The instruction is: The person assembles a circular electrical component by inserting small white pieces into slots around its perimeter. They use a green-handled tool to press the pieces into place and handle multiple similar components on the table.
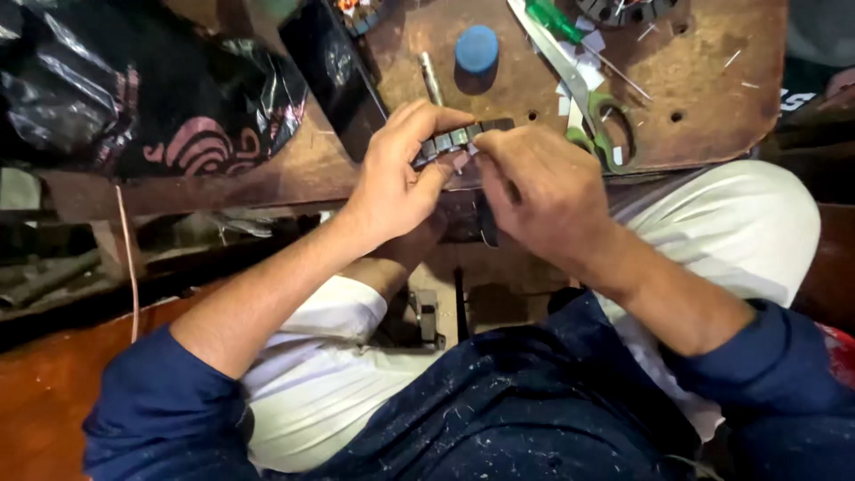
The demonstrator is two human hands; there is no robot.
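My left hand (398, 174) grips a dark, slotted metal ring, a motor stator core (459, 136), its fingers curled over the toothed rim. My right hand (539, 191) is closed on the same core from the right, fingertips pinched at a slot where a small pale slip shows. The core's lower part is hidden behind both hands. Both hands hover over my lap at the front edge of a worn wooden board (712, 80).
On the board lie green-handled scissors (583, 93), a blue round cap (476, 47), a green-handled screwdriver (557, 20), a small metal rod (431, 77) and scraps of white paper. A black plastic bag (134, 89) sits at the left. Another stator shows at the top edge (628, 9).
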